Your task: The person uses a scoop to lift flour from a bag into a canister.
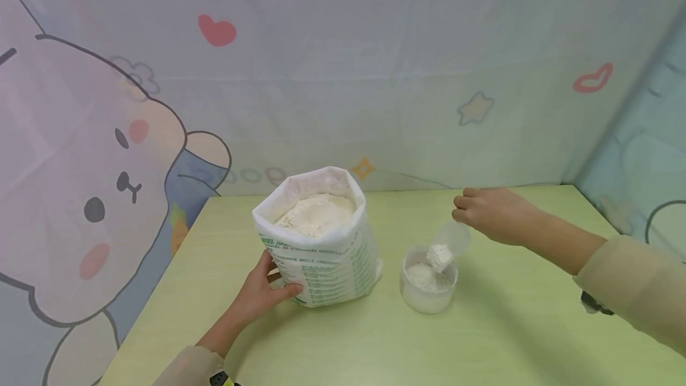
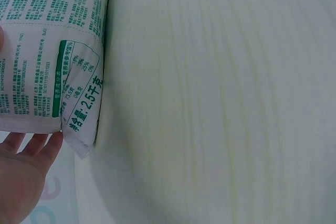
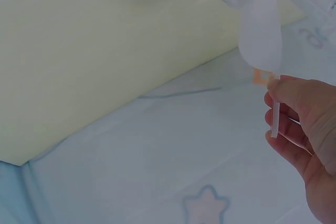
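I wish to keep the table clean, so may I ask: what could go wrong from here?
The scoop is tilted over the tub, with powder at its lower end; some could miss the tub and fall on the table.
No hand steadies the tub, so a knock from the scoop might shift it.
The bag is wide open and only the left hand holds it; a hard push or pull may spill powder.

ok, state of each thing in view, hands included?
Bag: upright, top open, white powder inside.
Tub: upright, open, white powder inside, below the rim.
Scoop: tilted mouth-down over the tub, white powder at its mouth.
Left hand: holds the bag low on its side.
Right hand: grips the scoop's handle.
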Demonstrator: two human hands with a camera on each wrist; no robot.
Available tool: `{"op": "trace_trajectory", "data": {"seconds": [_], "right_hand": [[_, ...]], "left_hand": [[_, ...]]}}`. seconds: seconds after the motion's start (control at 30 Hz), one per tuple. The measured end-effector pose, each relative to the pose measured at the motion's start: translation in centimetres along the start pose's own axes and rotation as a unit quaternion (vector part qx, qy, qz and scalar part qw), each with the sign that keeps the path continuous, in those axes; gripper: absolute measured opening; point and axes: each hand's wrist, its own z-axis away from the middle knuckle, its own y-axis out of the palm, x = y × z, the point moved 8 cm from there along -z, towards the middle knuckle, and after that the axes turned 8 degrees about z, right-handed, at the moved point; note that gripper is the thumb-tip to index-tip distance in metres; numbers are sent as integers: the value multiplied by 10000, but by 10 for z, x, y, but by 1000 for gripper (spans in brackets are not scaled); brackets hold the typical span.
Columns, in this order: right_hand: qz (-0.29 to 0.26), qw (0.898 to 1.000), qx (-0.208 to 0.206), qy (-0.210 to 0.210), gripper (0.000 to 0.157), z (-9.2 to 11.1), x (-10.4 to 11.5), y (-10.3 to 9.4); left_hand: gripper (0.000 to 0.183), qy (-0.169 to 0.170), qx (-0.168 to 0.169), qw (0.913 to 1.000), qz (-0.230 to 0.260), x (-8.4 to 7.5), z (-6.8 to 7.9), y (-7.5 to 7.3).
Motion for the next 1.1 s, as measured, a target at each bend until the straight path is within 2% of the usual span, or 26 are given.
{"op": "trace_trajectory", "data": {"seconds": [0.2,0.53,0.7,1.1], "right_hand": [[355,9991,95,-221,27,-5,5,-6],[527,9980,-79,-335,34,-8,6,-14],[570,9977,-16,-358,35,-8,7,-13],[148,9998,111,-38,31,1,1,2]], "left_hand": [[74,-17,-14,10000,-6,0,-1,0],[74,-43,-19,10000,-23,3,-1,-1],[74,-50,-26,10000,-24,3,-1,-1],[72,-30,-51,10000,-53,4,-1,-2]]}}
